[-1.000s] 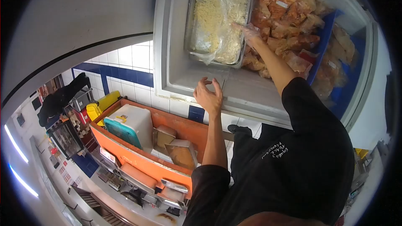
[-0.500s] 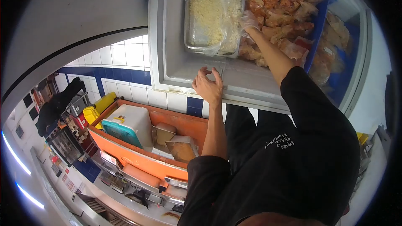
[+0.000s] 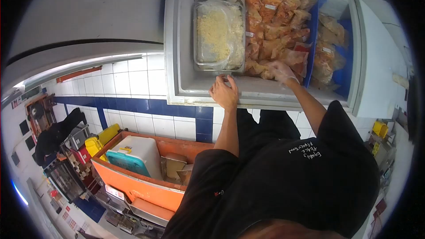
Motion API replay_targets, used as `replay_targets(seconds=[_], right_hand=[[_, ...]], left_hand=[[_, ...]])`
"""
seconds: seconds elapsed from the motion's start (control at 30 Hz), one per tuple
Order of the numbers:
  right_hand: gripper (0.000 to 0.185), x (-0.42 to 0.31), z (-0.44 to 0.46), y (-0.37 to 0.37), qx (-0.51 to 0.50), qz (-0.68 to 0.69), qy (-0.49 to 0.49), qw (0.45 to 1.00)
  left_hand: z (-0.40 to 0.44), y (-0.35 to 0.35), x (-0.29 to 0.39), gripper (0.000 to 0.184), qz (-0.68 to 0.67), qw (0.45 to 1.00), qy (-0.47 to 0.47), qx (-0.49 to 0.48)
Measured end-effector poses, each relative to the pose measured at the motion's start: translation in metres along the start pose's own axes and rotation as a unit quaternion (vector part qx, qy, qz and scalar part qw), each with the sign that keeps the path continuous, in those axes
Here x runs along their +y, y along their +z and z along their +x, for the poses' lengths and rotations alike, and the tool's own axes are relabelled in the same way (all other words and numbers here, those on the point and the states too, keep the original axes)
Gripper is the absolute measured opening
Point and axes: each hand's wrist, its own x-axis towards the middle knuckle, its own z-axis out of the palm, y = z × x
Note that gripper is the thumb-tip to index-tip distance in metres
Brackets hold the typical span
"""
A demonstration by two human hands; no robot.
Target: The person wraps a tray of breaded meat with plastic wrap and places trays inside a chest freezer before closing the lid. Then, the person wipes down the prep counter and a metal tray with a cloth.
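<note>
My left hand [image 3: 224,92], bare, hangs over the front wall of a chest freezer [image 3: 186,94]. Its fingers are loosely bent and apart, close to the near edge of a metal tray [image 3: 195,40]. Pale crumbly food [image 3: 214,35] under clear plastic film fills that tray. My right hand [image 3: 282,71] wears a clear plastic glove and is a little blurred. It is over the near side of bagged orange-brown meat pieces [image 3: 276,31], fingers apart, with nothing visible held. Whether it touches a bag I cannot tell.
A blue divider [image 3: 315,40] separates more bagged meat [image 3: 325,57] at the right. Below left is an orange counter or bin [image 3: 137,190] with a white-and-teal box [image 3: 141,150] and metal pans. Another person in black [image 3: 57,137] is at the far left.
My right hand has left the tray's right edge and moved towards me, over the near bags. My left hand stays near the freezer's front wall. The view has shifted.
</note>
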Motion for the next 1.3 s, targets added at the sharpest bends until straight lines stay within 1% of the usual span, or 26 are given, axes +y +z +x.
replay_targets(seconds=[0.07, 0.13, 0.2, 0.23, 0.3, 0.37, 0.4, 0.43, 0.47, 0.5, 0.53, 0.57, 0.6, 0.63, 0.67, 0.7, 0.73, 0.77, 0.87, 0.93, 1.0, 1.07, 1.13, 1.2, 1.27, 1.3], right_hand=[[0.028, 0.043, -0.034, -0.013, 0.067, -0.074, -0.047, 0.994], [0.026, 0.064, -0.075, -0.028, 0.15, -0.113, 0.072, 0.979], [0.026, 0.084, -0.117, -0.05, 0.192, -0.122, 0.111, 0.968], [0.026, 0.092, -0.132, -0.058, 0.198, -0.121, 0.108, 0.967], [0.025, 0.119, -0.155, -0.071, 0.256, -0.205, 0.139, 0.934], [0.026, 0.148, -0.17, -0.084, 0.295, -0.187, 0.111, 0.93], [0.027, 0.153, -0.176, -0.086, 0.323, -0.17, 0.085, 0.927], [0.027, 0.158, -0.179, -0.087, 0.322, -0.167, 0.078, 0.929], [0.027, 0.159, -0.181, -0.09, 0.333, -0.156, 0.058, 0.928], [0.028, 0.16, -0.185, -0.094, 0.345, -0.146, 0.038, 0.927], [0.028, 0.16, -0.183, -0.099, 0.346, -0.142, 0.029, 0.927], [0.028, 0.156, -0.182, -0.102, 0.332, -0.142, 0.06, 0.931], [0.028, 0.156, -0.181, -0.106, 0.315, -0.144, 0.093, 0.933], [0.028, 0.158, -0.175, -0.113, 0.316, -0.145, 0.086, 0.934], [0.027, 0.164, -0.169, -0.116, 0.307, -0.14, 0.082, 0.938], [0.026, 0.17, -0.168, -0.119, 0.296, -0.136, 0.081, 0.942], [0.026, 0.175, -0.168, -0.123, 0.295, -0.138, 0.078, 0.942], [0.028, 0.177, -0.169, -0.128, 0.269, -0.125, 0.059, 0.953], [0.029, 0.19, -0.164, -0.141, 0.23, -0.123, 0.039, 0.965], [0.028, 0.2, -0.158, -0.15, 0.217, -0.134, 0.032, 0.966], [0.027, 0.212, -0.155, -0.152, 0.203, -0.139, 0.041, 0.968], [0.026, 0.225, -0.157, -0.153, 0.201, -0.13, 0.025, 0.971], [0.026, 0.233, -0.157, -0.156, 0.205, -0.12, 0.013, 0.971], [0.025, 0.248, -0.162, -0.158, 0.209, -0.137, 0.005, 0.968], [0.023, 0.293, -0.139, -0.144, 0.239, -0.142, -0.017, 0.961], [0.024, 0.294, -0.151, -0.149, 0.245, -0.124, -0.074, 0.959]], left_hand=[[0.0, -0.001, -0.003, 0.024, -0.004, 1.0, 0.01, -0.003], [-0.003, 0.001, -0.004, 0.023, -0.008, 1.0, 0.019, -0.01], [-0.005, 0.003, -0.007, 0.023, -0.003, 1.0, 0.027, -0.006], [-0.005, 0.003, -0.009, 0.023, -0.008, 0.999, 0.031, -0.002], [-0.007, 0.002, -0.01, 0.023, -0.039, 0.998, 0.041, -0.014], [-0.008, -0.001, -0.012, 0.026, -0.047, 0.997, 0.053, -0.024], [-0.01, -0.005, -0.013, 0.028, -0.09, 0.992, 0.053, -0.068], [-0.01, -0.009, -0.016, 0.031, -0.131, 0.984, 0.053, -0.111], [-0.009, -0.019, -0.015, 0.033, -0.144, 0.977, 0.064, -0.144], [-0.007, -0.025, -0.018, 0.033, -0.14, 0.979, 0.064, -0.137], [-0.002, -0.029, -0.019, 0.034, -0.24, 0.961, 0.074, -0.113], [0.004, -0.035, -0.02, 0.036, -0.337, 0.933, 0.085, -0.089], [0.014, -0.057, -0.007, 0.037, -0.365, 0.924, 0.103, -0.044], [0.028, -0.092, 0.016, 0.039, -0.393, 0.912, 0.121, 0.001], [0.045, -0.131, 0.028, 0.041, -0.341, 0.925, 0.168, 0.024], [0.053, -0.188, 0.072, 0.045, -0.289, 0.93, 0.206, 0.098], [0.061, -0.24, 0.107, 0.05, -0.273, 0.912, 0.263, 0.157], [0.065, -0.291, 0.136, 0.054, -0.257, 0.874, 0.345, 0.225], [0.04, -0.416, 0.216, 0.053, -0.222, 0.734, 0.539, 0.348], [0.009, -0.468, 0.262, 0.052, -0.184, 0.64, 0.649, 0.366], [-0.026, -0.494, 0.295, 0.052, -0.147, 0.574, 0.723, 0.354], [-0.053, -0.506, 0.319, 0.051, -0.117, 0.542, 0.762, 0.335], [-0.071, -0.514, 0.335, 0.05, -0.102, 0.528, 0.778, 0.324], [-0.084, -0.519, 0.344, 0.05, -0.091, 0.531, 0.781, 0.317], [-0.091, -0.523, 0.346, 0.049, -0.082, 0.532, 0.783, 0.312], [-0.095, -0.524, 0.345, 0.049, -0.078, 0.528, 0.782, 0.321]])
